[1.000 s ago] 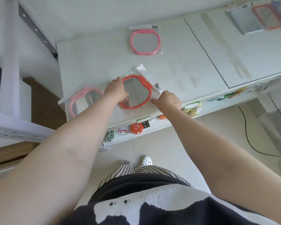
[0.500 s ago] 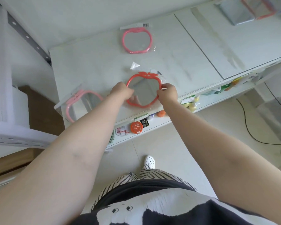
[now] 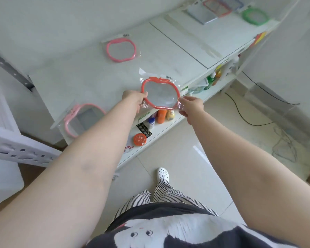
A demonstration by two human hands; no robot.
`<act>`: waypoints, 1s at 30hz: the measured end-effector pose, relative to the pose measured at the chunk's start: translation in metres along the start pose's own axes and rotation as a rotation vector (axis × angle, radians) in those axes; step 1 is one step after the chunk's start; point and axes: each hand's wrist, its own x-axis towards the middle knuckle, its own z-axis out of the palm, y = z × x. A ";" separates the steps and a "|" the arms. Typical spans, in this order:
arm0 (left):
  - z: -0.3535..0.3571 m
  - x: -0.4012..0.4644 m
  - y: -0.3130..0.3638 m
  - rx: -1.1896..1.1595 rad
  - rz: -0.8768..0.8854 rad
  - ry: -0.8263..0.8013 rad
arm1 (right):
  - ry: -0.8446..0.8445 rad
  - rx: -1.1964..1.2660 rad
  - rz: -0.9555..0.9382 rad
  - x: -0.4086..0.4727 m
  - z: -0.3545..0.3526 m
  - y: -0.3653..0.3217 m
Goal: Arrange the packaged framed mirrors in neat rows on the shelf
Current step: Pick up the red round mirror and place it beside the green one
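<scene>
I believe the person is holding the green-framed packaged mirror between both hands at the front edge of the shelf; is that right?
Not quite: the mirror held between the left hand and right hand is the red-framed mirror, as the head view shows. The green-framed mirror lies untouched at the shelf's far right end.

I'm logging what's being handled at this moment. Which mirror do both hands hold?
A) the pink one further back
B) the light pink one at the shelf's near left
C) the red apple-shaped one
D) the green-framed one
C: the left hand and right hand pinch the red apple-shaped mirror by its wrapper's two sides.
</scene>
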 end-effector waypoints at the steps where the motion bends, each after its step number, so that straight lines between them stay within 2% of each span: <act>1: 0.001 0.000 0.002 -0.011 -0.008 0.009 | -0.003 0.004 0.029 -0.004 -0.001 -0.002; 6: 0.032 -0.020 -0.005 -0.006 -0.056 -0.081 | 0.087 0.165 0.083 -0.030 -0.043 0.003; 10: 0.067 -0.037 -0.008 0.025 -0.119 -0.227 | 0.149 0.280 0.093 -0.034 -0.086 0.005; 18: 0.159 -0.059 -0.009 0.083 -0.062 -0.324 | 0.224 0.326 0.099 -0.008 -0.171 0.018; 21: 0.210 -0.065 -0.008 0.090 -0.090 -0.297 | 0.253 0.324 0.106 0.013 -0.214 0.018; 30: 0.350 -0.070 -0.007 0.099 0.008 -0.179 | 0.233 0.260 0.070 0.085 -0.332 0.007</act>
